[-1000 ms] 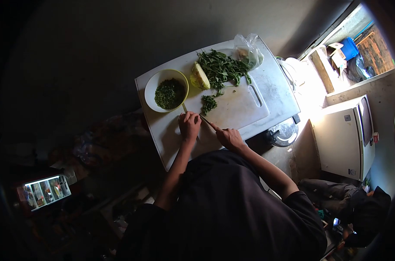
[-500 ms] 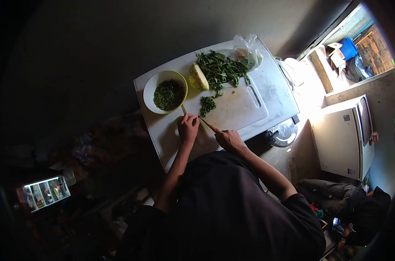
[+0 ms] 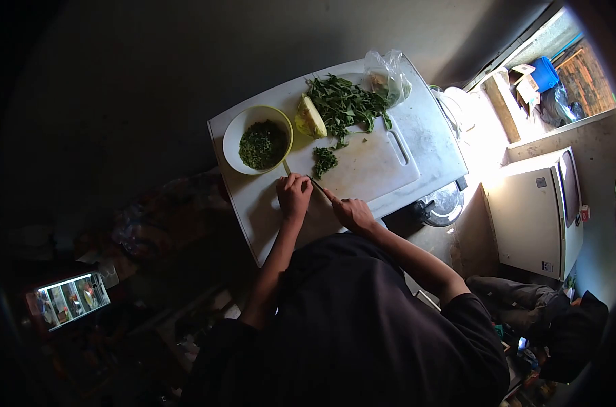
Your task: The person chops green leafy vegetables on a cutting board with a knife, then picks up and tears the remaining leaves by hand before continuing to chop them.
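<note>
My right hand [image 3: 353, 214] is closed around the handle of a knife [image 3: 321, 188], whose blade points up and left toward my left hand [image 3: 293, 195]. The fingers of that left hand are pinched together by the blade tip, at the board's near left corner; whatever they hold is too small to make out. Just beyond them, a small heap of chopped greens [image 3: 325, 161] lies on the white cutting board [image 3: 372, 166]. A bowl [image 3: 232, 136] with finely chopped greens stands to the left. Past the heap are a pale cut vegetable piece [image 3: 312, 119] and a pile of leafy greens [image 3: 352, 102].
A clear plastic bag [image 3: 389, 76] sits at the far end of the white table [image 3: 243, 237]. A round lidded appliance [image 3: 440, 207] stands below its right edge, with a small fridge [image 3: 531, 210] farther right. Another person [image 3: 559, 325] is at the lower right.
The knife and both hands have shifted very slightly, staying close together at the board's corner. The view has moved a little; the bowl and greens look unchanged.
</note>
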The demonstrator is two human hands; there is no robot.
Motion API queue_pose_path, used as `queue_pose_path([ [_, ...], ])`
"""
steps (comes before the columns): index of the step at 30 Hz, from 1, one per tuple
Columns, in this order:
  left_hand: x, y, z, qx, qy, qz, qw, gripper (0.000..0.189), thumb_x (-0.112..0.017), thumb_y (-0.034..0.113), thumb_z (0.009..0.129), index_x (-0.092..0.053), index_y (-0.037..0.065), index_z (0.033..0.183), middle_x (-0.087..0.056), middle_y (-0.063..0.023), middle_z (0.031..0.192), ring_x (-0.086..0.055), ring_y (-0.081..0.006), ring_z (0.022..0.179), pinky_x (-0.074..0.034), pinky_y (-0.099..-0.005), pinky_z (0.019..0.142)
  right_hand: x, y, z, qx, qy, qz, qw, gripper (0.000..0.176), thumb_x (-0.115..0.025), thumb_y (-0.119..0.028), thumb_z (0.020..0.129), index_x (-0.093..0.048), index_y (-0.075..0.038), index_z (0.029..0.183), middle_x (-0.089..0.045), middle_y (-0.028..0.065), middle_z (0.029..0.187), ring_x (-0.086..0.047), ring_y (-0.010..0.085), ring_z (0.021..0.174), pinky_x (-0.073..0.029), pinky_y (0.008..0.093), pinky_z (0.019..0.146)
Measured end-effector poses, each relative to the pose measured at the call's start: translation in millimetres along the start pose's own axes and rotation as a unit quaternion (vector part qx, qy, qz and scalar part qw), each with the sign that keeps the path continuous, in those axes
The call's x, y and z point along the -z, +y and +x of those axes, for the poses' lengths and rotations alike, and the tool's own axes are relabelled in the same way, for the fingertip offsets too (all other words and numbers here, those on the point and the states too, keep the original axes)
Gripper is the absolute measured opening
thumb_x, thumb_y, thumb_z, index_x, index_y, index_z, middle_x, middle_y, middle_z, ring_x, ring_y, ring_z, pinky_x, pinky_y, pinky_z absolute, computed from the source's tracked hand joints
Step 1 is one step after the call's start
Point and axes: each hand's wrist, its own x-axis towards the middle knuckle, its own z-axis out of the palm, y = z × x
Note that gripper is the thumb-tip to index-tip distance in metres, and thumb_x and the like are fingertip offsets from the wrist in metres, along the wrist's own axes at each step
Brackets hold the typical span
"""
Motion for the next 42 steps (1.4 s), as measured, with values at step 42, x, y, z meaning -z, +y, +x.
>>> queue_pose_path([
  [42, 13.8, 3.1, -17.7, -0.017, -0.036, -0.032, 0.999, 0.022, -0.072, 0.015, 0.084, -0.071, 0.005, 0.104, -0.067, -0.0053, 0.112, -0.058, -0.0276, 0.106, -0.043, -0.0438, 0.099, 9.3, 5.7, -3.8, 0.020, 0.055, -0.009, 0.998, 0.053, -0.059, -0.018, 0.091, -0.055, -0.027, 0.144, -0.063, 0.0126, 0.083, -0.064, 0.0328, 0.059, -0.050, 0.0452, 0.051],
])
